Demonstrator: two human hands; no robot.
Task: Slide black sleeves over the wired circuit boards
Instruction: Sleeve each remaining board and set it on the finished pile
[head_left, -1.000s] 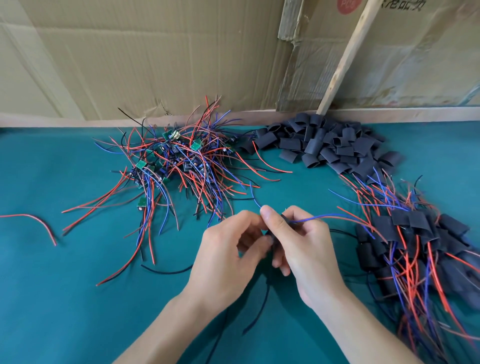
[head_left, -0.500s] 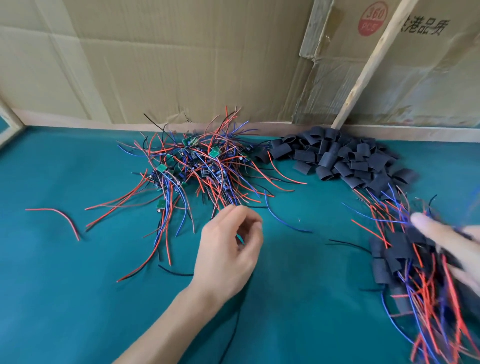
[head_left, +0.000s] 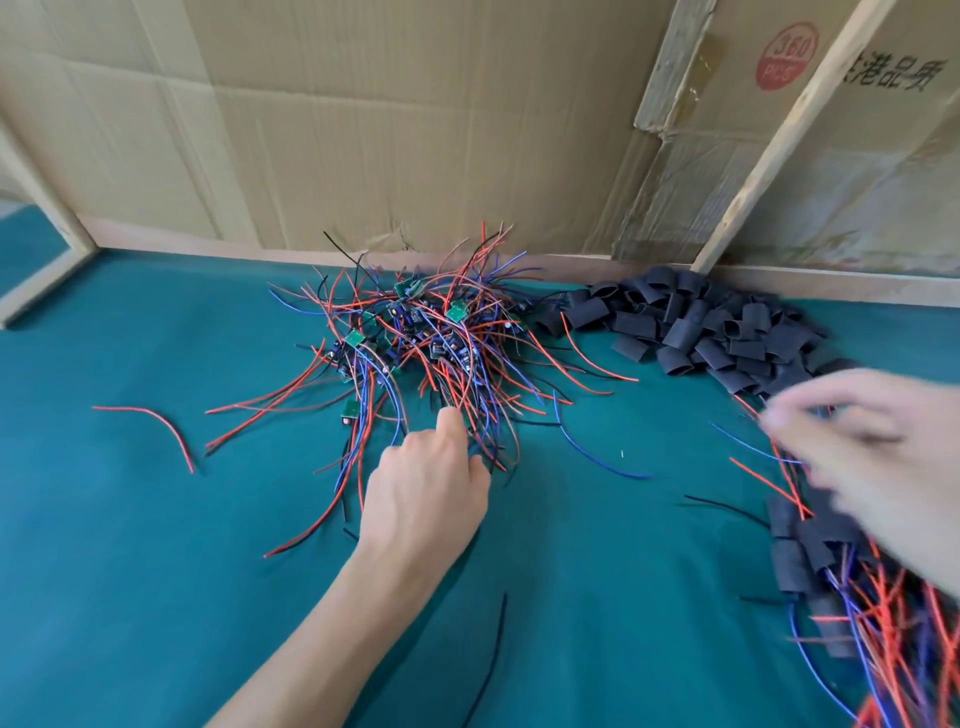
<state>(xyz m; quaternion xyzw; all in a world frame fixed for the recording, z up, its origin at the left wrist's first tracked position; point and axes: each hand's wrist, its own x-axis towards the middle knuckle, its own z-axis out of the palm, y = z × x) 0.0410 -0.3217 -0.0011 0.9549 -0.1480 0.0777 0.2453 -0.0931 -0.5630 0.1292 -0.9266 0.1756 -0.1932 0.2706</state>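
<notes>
Teal cloth (head_left: 156, 571) is covering the bench you are working on, with cardboard (head_left: 389, 119) standing along the back and a wooden strip (head_left: 779, 135) leaning against it. Your left hand (head_left: 423, 493) is reaching into the near edge of the tangled pile of wired circuit boards (head_left: 415, 338), which is lying at the centre back of the cloth, its red, blue and black leads fanning toward you and small green boards showing through. The fingers of that hand are curling down among the wire ends, the thumb pointing up beside them; whether they are actually pinching a lead is hidden by the hand itself. Your right hand (head_left: 872, 457) is hovering at the right, badly blurred, fingers spread loosely toward the left and apparently gripping nothing, though the blur is making that uncertain. Just behind it, against the back rail, the loose black sleeves (head_left: 691, 322) are lying in a heap beside the wire pile. Under and in front of your right hand, a second heap of sleeved boards (head_left: 810, 551) is trailing red and blue wires off the right edge. A stray red wire (head_left: 150, 421) is lying alone at the left, and a black wire (head_left: 493, 654) is lying near your left forearm.
</notes>
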